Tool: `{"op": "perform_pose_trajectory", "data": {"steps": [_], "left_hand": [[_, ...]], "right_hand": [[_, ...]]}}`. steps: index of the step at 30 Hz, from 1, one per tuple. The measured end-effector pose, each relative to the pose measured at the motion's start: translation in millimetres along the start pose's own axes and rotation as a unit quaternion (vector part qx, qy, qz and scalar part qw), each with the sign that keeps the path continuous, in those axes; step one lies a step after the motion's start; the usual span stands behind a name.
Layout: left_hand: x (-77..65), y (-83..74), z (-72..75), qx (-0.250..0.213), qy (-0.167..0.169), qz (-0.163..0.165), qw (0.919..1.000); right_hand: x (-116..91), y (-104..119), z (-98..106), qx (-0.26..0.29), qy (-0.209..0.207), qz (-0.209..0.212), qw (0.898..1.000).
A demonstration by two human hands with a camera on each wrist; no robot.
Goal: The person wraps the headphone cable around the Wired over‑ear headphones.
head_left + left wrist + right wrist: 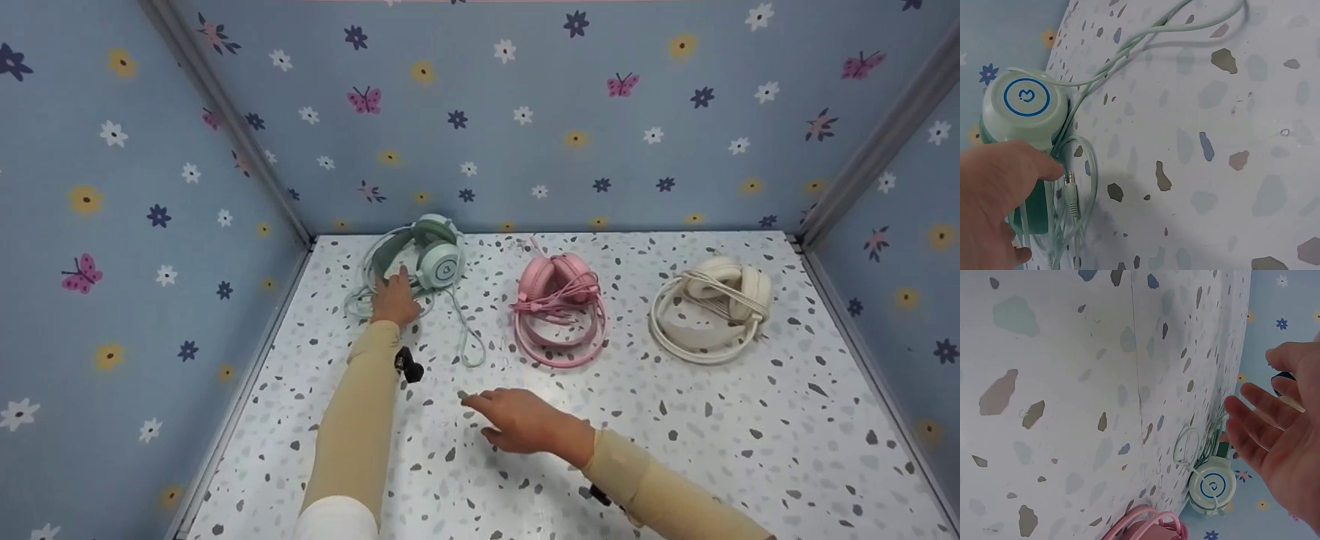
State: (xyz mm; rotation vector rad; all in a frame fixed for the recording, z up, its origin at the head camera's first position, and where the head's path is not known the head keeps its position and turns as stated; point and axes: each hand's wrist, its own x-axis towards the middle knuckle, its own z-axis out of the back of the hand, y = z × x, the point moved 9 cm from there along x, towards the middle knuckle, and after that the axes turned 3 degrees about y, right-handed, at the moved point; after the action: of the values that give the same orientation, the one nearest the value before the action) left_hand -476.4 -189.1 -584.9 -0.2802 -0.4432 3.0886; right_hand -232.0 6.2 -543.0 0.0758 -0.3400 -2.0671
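Note:
A pair of mint green headphones (439, 264) stands at the back left, its cup and coiled cable (1071, 194) showing in the left wrist view. My left hand (395, 300) reaches over the cable beside the headband, fingers apart. In the left wrist view the thumb lies close to the cable's metal plug; whether the fingers touch the cable is unclear. Farther forward, my right hand (523, 421) hovers above the table with its fingers loosely extended and nothing in them. Pink headphones (536, 279), wrapped in their cable, lie in the middle, beyond the right hand.
White headphones (709, 352) with a bundled cable lie at the right of the speckled white table (637, 405). Flower-patterned blue panels (525, 150) wall in the back and both sides. A loop of the mint green cable (474, 358) extends toward the table's middle.

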Motion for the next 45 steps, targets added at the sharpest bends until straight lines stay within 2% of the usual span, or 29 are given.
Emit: {"op": "perform_pose_trajectory", "data": {"steps": [3, 6, 11, 13, 15, 18, 20, 22, 25, 28, 31, 35, 40, 42, 45], "left_hand": [[0.4, 3.5, 3.9, 0.049, -0.02, 0.006, 0.9986], [-6.0, -2.6, 4.7, 0.075, -0.022, -0.008, 0.9969], [-37.9, -26.2, -11.2, 0.009, 0.013, -0.052, 0.9985], [-54.1, -30.7, -18.6, -0.006, 0.013, -0.064, 0.9979], [-67.9, -29.2, -23.9, 0.016, -0.009, -0.067, 0.9976], [-84.5, -23.1, -22.6, 0.064, -0.082, -0.071, 0.9921], [-93.3, -21.4, -20.8, 0.077, -0.124, -0.081, 0.986], [-101.5, -23.3, -19.0, 0.062, -0.155, -0.099, 0.9809], [-115.8, -30.5, -16.5, 0.024, -0.163, -0.118, 0.9792], [-133.6, -38.4, -10.5, 0.004, -0.174, -0.12, 0.9773], [-153.0, -46.3, -4.7, 0.001, -0.196, -0.116, 0.9738], [-176.3, -59.5, -5.9, 0.028, -0.221, -0.128, 0.9665], [-198.0, -71.3, -13.2, 0.085, -0.269, -0.154, 0.9469], [-205.3, -71.0, -13.8, 0.089, -0.298, -0.155, 0.9376], [-217.3, -66.9, -9.2, 0.064, -0.355, -0.16, 0.9189]], "right_hand": [[-3, -2, 5, -0.006, -0.006, -0.002, 1.0], [-13, -9, 12, -0.007, -0.013, -0.002, 1.0], [-47, -25, 24, 0.011, -0.031, 0.004, 0.999], [-60, -34, 31, 0.021, -0.038, -0.006, 0.999], [-72, -45, 39, 0.034, -0.043, -0.026, 0.998], [-88, -61, 56, 0.055, -0.052, -0.069, 0.995], [-100, -71, 68, 0.073, -0.067, -0.096, 0.99], [-115, -82, 80, 0.101, -0.088, -0.123, 0.983], [-139, -97, 94, 0.135, -0.121, -0.165, 0.97], [-163, -108, 102, 0.16, -0.15, -0.209, 0.953], [-180, -112, 102, 0.195, -0.174, -0.24, 0.935], [-194, -111, 93, 0.242, -0.199, -0.253, 0.915], [-207, -106, 81, 0.272, -0.23, -0.259, 0.898], [-212, -103, 77, 0.279, -0.239, -0.265, 0.892], [-222, -97, 69, 0.284, -0.246, -0.279, 0.884]]}}
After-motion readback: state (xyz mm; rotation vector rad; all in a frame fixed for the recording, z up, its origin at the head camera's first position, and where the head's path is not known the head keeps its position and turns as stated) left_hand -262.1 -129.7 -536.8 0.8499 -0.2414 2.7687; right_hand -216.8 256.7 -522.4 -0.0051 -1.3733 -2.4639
